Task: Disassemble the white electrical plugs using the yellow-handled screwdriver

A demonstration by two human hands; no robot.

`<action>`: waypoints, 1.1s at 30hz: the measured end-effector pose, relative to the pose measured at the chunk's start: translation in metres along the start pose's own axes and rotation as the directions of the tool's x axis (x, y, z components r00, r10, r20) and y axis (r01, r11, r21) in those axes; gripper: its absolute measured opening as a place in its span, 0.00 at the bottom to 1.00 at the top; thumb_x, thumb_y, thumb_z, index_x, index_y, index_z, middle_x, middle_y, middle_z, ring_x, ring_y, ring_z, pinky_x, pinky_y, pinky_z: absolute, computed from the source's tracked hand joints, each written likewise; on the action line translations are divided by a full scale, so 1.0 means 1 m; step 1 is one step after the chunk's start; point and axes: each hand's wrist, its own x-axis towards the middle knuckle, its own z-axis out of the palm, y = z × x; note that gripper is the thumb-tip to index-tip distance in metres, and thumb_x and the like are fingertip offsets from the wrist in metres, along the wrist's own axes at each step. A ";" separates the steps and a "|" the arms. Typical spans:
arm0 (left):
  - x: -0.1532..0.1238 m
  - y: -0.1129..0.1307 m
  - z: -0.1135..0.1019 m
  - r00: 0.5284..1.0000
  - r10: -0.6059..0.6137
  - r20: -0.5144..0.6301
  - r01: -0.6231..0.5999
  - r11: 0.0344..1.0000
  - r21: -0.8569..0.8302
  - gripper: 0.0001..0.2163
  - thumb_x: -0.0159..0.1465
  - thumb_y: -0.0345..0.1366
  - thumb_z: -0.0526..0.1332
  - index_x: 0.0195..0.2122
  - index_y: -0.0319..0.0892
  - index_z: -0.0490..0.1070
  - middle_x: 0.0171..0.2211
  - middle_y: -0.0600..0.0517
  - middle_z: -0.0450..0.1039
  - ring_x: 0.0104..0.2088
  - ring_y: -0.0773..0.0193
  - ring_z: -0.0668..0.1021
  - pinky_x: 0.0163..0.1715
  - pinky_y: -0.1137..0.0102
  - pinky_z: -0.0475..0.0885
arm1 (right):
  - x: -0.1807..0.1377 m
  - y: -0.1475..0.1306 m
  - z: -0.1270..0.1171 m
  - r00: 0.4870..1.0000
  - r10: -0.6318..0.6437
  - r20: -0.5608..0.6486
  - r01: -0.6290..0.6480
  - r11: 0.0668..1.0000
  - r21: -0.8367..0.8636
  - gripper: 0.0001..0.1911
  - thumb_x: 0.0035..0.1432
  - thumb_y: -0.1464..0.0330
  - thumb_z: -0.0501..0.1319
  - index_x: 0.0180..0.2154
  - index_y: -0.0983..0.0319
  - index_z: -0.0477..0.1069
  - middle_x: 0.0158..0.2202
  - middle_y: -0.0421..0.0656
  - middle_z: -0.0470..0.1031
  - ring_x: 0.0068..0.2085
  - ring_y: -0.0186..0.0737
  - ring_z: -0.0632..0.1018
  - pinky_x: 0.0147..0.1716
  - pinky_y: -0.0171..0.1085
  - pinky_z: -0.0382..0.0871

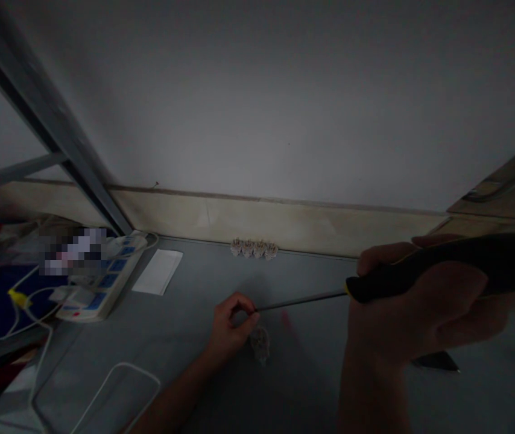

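My right hand (420,307) is wrapped round the black handle of a screwdriver (305,299), whose long thin shaft points left. At the shaft's tip, the thumb and forefinger of my left hand (233,325) are pinched together. Whatever small thing they may hold at the tip is too small to make out. Just below those fingertips a small clear part (260,345) lies on the grey tabletop (203,374). Several similar clear parts with metal bits (254,248) stand in a row by the wall.
A white power strip (104,283) with plugs and white cables (43,349) lies at the left. Beside it is a folded white paper (158,271). A dark flat object (438,361) sits partly behind my right wrist. The wall (284,108) bounds the table's far edge.
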 end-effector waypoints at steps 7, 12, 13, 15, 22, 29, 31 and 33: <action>-0.004 -0.001 0.002 0.999 0.038 0.025 -0.040 0.995 0.086 0.04 0.60 0.33 0.63 0.29 0.44 0.68 0.28 0.52 0.74 0.31 0.61 0.77 0.35 0.67 0.73 | 0.001 -0.008 0.003 0.995 0.001 0.097 0.002 1.000 -0.027 0.11 0.59 0.59 0.65 0.36 0.60 0.70 0.21 0.32 0.68 0.15 0.29 0.68 0.09 0.30 0.60; -0.005 0.001 0.003 0.991 0.075 0.115 -0.090 0.987 0.132 0.04 0.59 0.32 0.63 0.30 0.45 0.69 0.30 0.50 0.75 0.32 0.59 0.77 0.36 0.64 0.72 | -0.002 -0.011 0.006 0.991 0.026 0.130 -0.012 0.994 -0.108 0.13 0.60 0.57 0.63 0.36 0.61 0.73 0.18 0.34 0.66 0.14 0.31 0.69 0.10 0.31 0.60; -0.005 0.001 0.003 0.988 0.079 0.130 -0.097 0.986 0.139 0.04 0.59 0.31 0.63 0.30 0.45 0.69 0.30 0.50 0.75 0.33 0.58 0.77 0.37 0.64 0.72 | -0.002 -0.010 0.007 0.993 0.026 0.119 -0.012 0.992 -0.124 0.13 0.59 0.57 0.63 0.35 0.61 0.73 0.18 0.34 0.66 0.14 0.31 0.69 0.10 0.31 0.59; -0.003 0.003 0.002 0.983 0.082 0.167 -0.107 0.983 0.147 0.05 0.57 0.30 0.64 0.33 0.45 0.70 0.32 0.50 0.75 0.35 0.58 0.77 0.38 0.64 0.72 | -0.003 -0.010 0.007 0.995 0.028 0.096 -0.014 0.990 -0.142 0.14 0.59 0.56 0.63 0.34 0.61 0.74 0.18 0.34 0.66 0.13 0.31 0.68 0.10 0.30 0.59; 0.010 0.004 -0.026 0.944 0.067 0.323 -0.121 0.981 0.151 0.18 0.58 0.32 0.60 0.51 0.44 0.69 0.48 0.45 0.73 0.48 0.53 0.74 0.45 0.62 0.69 | 0.002 -0.009 0.005 0.998 0.015 0.068 -0.010 0.997 -0.080 0.12 0.57 0.61 0.64 0.34 0.63 0.72 0.19 0.35 0.67 0.13 0.32 0.68 0.07 0.32 0.57; 0.019 0.011 -0.041 0.785 0.024 0.620 -0.224 0.943 0.248 0.17 0.54 0.32 0.66 0.46 0.48 0.76 0.46 0.49 0.76 0.50 0.51 0.74 0.57 0.56 0.61 | -0.003 -0.017 0.007 0.992 0.031 0.118 -0.022 0.997 -0.074 0.12 0.58 0.60 0.64 0.35 0.63 0.73 0.19 0.35 0.67 0.13 0.30 0.67 0.09 0.32 0.56; 0.018 0.013 -0.038 0.758 -0.011 0.653 -0.267 0.907 0.325 0.19 0.53 0.30 0.67 0.47 0.50 0.76 0.47 0.50 0.75 0.51 0.50 0.74 0.57 0.55 0.60 | -0.007 -0.020 0.007 0.986 0.082 0.143 -0.065 0.991 -0.116 0.14 0.58 0.58 0.64 0.33 0.63 0.73 0.19 0.36 0.67 0.13 0.31 0.67 0.10 0.33 0.58; 0.017 0.014 -0.036 0.756 -0.025 0.655 -0.283 0.889 0.360 0.20 0.52 0.29 0.67 0.47 0.50 0.77 0.47 0.51 0.75 0.51 0.50 0.73 0.57 0.56 0.60 | -0.010 -0.019 0.005 0.977 0.112 0.183 -0.082 0.983 -0.163 0.15 0.59 0.56 0.63 0.34 0.62 0.73 0.20 0.37 0.67 0.15 0.32 0.68 0.12 0.33 0.60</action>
